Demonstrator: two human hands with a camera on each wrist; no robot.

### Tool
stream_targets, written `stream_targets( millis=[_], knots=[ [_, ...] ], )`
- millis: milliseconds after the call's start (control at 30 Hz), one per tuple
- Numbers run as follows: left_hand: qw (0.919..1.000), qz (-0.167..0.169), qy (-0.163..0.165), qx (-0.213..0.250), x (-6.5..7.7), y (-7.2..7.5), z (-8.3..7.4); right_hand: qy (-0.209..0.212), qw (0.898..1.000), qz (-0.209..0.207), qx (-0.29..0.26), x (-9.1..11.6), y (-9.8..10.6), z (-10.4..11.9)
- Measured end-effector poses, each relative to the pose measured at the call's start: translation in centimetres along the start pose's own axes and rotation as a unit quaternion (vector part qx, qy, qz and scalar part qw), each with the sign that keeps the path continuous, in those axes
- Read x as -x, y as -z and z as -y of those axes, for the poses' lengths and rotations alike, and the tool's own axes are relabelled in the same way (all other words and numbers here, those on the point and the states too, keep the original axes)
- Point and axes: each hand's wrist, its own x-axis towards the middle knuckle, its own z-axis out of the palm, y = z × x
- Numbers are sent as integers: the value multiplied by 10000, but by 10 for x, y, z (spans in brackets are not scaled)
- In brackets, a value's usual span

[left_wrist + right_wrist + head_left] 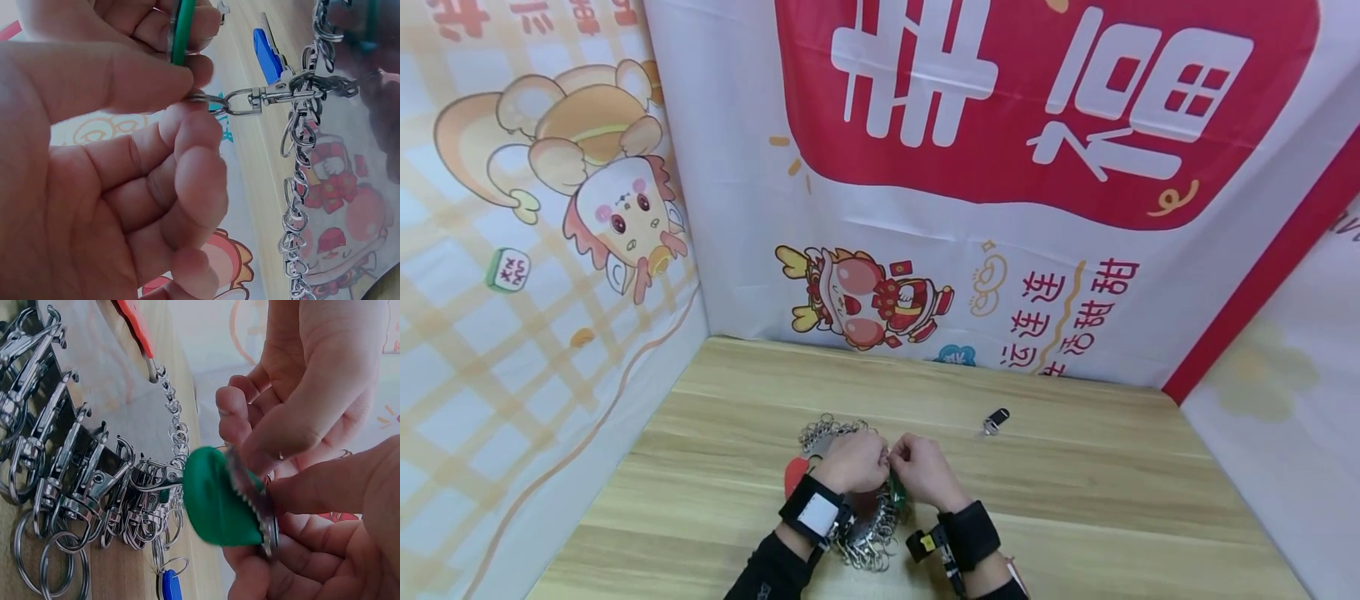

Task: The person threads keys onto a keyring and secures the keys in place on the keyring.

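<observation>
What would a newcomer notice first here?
Probably the big red panel with white characters on the back wall. Below, over the wooden table, the left hand and right hand work close together by a cluster of shiny metal clasps. In the right wrist view, a green key stands out near the middle.

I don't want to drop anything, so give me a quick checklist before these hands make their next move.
1. Metal ring pinched by left fingers: ok.
2. Ring linked to the swivel clasp: ok.
3. Green item held by right fingers: ok.
4. Green item fully threaded on the ring: cannot tell, fingers hide the join.
5. Blue item clear of the pinch: ok.
6. Black-and-silver item attached: not ok, it lies apart on the table.
</observation>
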Motion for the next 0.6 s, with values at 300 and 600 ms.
stream_targets(
  millis=[300, 600],
  knots=[
    [9999, 48, -51, -110, 0, 2, -1, 45, 9999, 66, 90, 0, 1, 2],
    [10000, 56, -5, 57, -1, 0, 1, 215, 9996, 94, 142, -1, 0, 0]
  ],
)
